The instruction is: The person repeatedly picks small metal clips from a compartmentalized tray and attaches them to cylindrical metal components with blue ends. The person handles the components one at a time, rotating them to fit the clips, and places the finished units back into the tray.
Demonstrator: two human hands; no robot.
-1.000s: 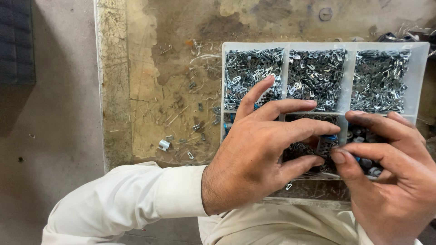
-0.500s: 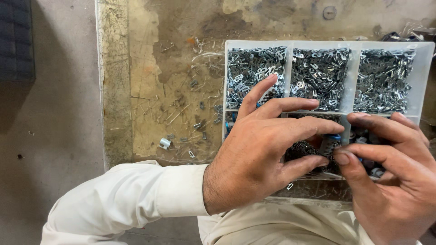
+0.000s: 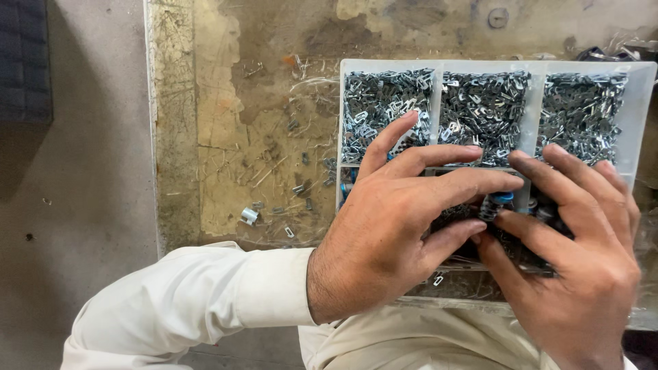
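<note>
Small dark coiled part with blue end (image 3: 495, 204) sits between fingertips of both hands, over near row of clear plastic compartment tray (image 3: 641, 103); left hand (image 3: 404, 226) pinches it from left, fingers spread, right hand (image 3: 576, 253) pinches from right; beyond fingers, three far compartments full of small silver metal clips (image 3: 483, 103); left of left hand, loose clips on worn wooden bench (image 3: 226, 151); white sleeve (image 3: 199, 301) behind left wrist
</note>
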